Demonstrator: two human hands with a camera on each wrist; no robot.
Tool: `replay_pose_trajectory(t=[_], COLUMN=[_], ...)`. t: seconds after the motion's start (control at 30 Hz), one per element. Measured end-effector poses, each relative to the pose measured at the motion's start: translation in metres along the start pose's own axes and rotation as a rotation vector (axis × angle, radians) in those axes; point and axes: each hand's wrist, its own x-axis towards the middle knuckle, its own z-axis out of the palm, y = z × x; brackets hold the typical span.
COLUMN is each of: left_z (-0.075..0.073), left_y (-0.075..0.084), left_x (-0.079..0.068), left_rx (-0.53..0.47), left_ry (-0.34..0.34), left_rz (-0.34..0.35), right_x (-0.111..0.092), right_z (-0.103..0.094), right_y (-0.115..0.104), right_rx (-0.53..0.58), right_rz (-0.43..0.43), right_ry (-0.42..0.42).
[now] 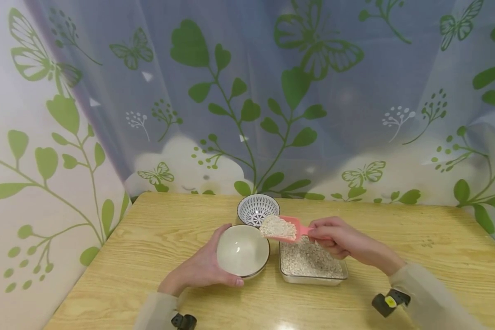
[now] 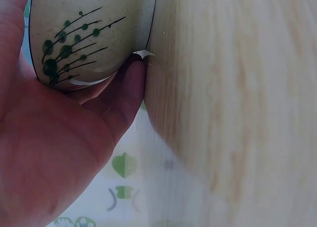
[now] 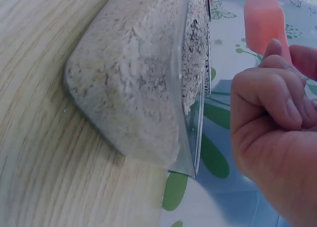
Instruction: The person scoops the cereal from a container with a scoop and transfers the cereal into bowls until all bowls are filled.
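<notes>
Above table, scoop in right hand

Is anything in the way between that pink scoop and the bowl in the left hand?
Nothing visible. In the head view, flakes in the pink scoop overlap the rim of the plain bowl; the patterned bowl sits farther back, not between.
</notes>
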Motion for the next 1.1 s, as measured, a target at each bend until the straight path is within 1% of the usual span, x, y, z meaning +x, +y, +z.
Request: replay_pose_trajectory(t=[0.27, 0.43, 0.6, 0.8, 1.1], left_z=[-0.001, -0.001, -0.001, -0.001, -0.002], left_y=[0.001, 0.002, 0.002, 0.001, 0.002], left_x=[0.0, 0.0, 0.0, 0.0, 0.0], left_rx=[-0.021, -0.008, -0.015, -0.021, -0.031], left_ry=[-0.008, -0.012, -0.018, -0.021, -0.02], left_rz=[-0.006, -0.013, -0.016, -0.022, -0.05], right_x=[0.011, 0.019, 0.024, 0.029, 0.032], right_z=[0.008, 0.015, 0.024, 0.033, 0.04], right_y=[-0.006, -0.009, -0.012, -0.012, -0.013], right_rx=[-0.108, -0.183, -0.271, -0.403, -0.559], right_rz=[0.007, 0.025, 0.003, -0.027, -0.072], right_ry=[0.03, 0.057, 0.098, 0.134, 0.174])
